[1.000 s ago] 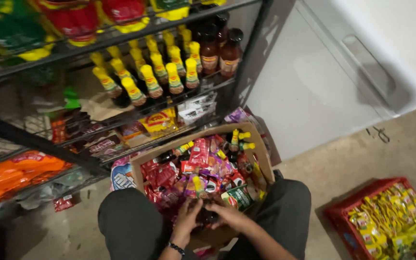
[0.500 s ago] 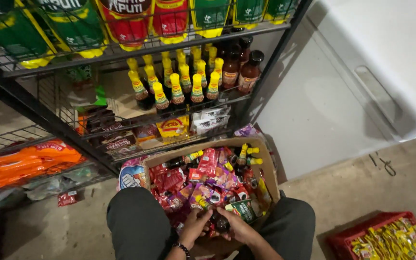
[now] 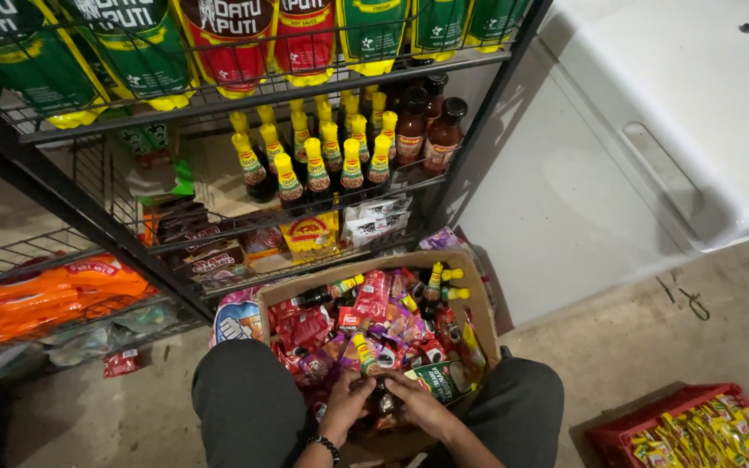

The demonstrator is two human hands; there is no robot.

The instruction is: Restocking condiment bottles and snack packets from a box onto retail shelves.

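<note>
In the head view, a small dark bottle [image 3: 381,400] with a yellow cap is grasped between both hands at the near edge of a cardboard box [image 3: 478,299], low in the frame between the person's knees. The left hand [image 3: 348,399] is closed around the bottle's left side, a dark beaded bracelet [image 3: 327,446] being worn on its wrist. The right hand [image 3: 416,403] is wrapped around the bottle's right side, fingers curled. The box is filled with red sachets [image 3: 305,325], purple packets and more yellow-capped bottles [image 3: 437,282] lying loose. Behind the box, a black wire rack [image 3: 62,208] is seen, on whose middle shelf yellow-capped bottles [image 3: 318,165] and brown sauce bottles [image 3: 426,130] are stood upright. A red crate [image 3: 617,425] of yellow packets is set on the floor at lower right.
</note>
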